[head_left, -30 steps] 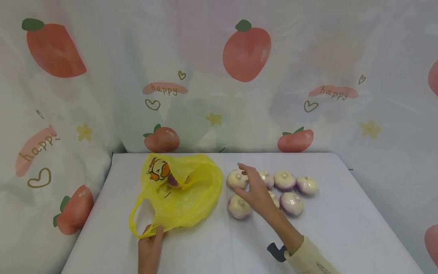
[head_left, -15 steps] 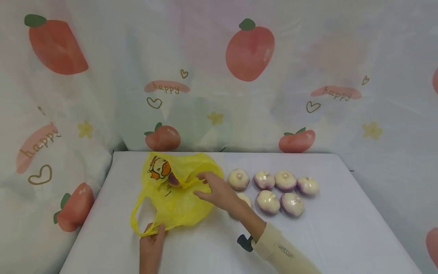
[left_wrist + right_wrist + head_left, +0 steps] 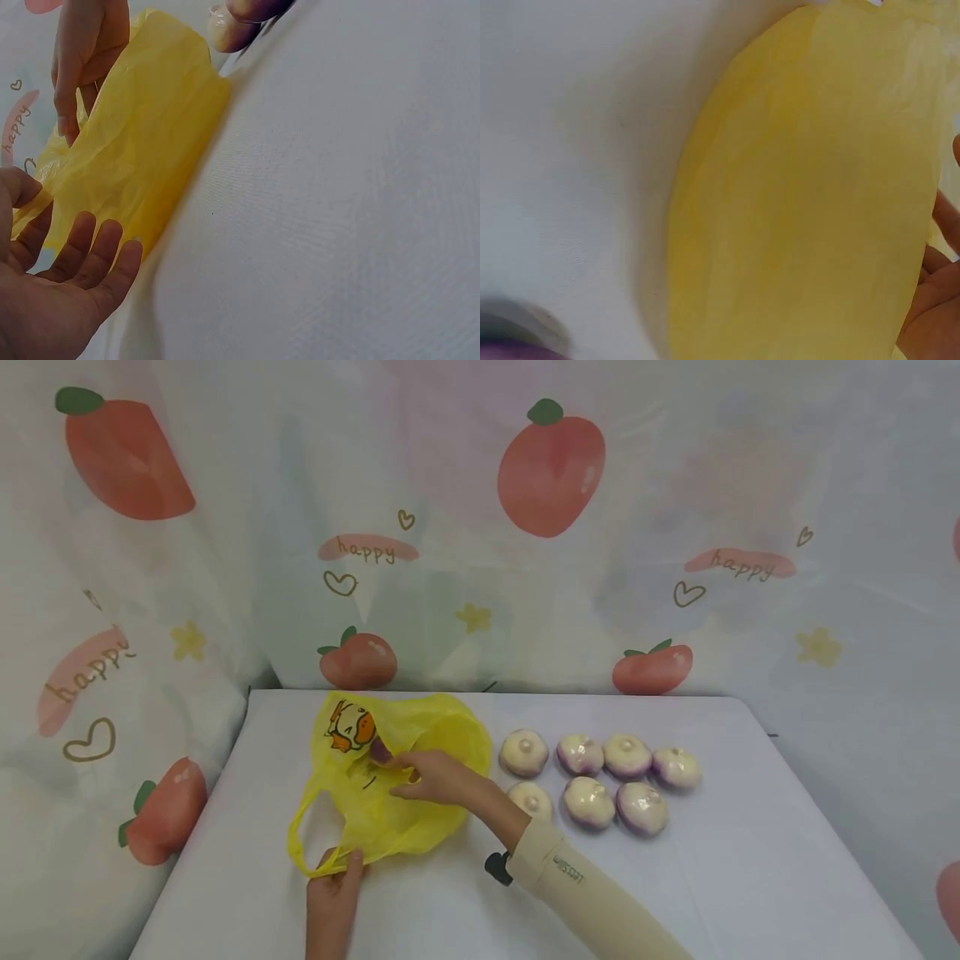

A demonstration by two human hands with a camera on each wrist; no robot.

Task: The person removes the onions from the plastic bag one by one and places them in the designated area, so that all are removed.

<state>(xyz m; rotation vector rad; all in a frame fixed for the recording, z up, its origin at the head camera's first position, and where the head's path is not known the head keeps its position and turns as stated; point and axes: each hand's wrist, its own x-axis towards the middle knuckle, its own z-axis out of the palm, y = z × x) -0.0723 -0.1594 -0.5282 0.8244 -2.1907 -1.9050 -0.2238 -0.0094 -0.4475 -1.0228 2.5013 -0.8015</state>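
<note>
A yellow plastic bag point(image 3: 390, 827) with a printed duck lies on its side at the left of the table, its mouth spread. My left hand point(image 3: 332, 893) pinches its near edge by the handle between thumb and forefinger; in the left wrist view the other fingers are loosely spread against the plastic. My right hand point(image 3: 435, 777) reaches into the bag's mouth, fingers apart with nothing between them, the fingertips close to a purple bulb point(image 3: 380, 752) inside. The right wrist view shows mostly yellow plastic, with part of the right hand point(image 3: 937, 307) behind it.
To the right of the bag, several white-and-purple onion-like bulbs point(image 3: 588, 802) lie in two rows on the white table point(image 3: 735, 877). The nearest one point(image 3: 531, 800) is partly covered by my right forearm. A fruit-printed cloth point(image 3: 450, 485) hangs behind the table.
My right hand has moved left from above the bulbs to inside the bag's mouth. My left hand keeps its hold on the bag's edge. The bulbs have stayed where they were.
</note>
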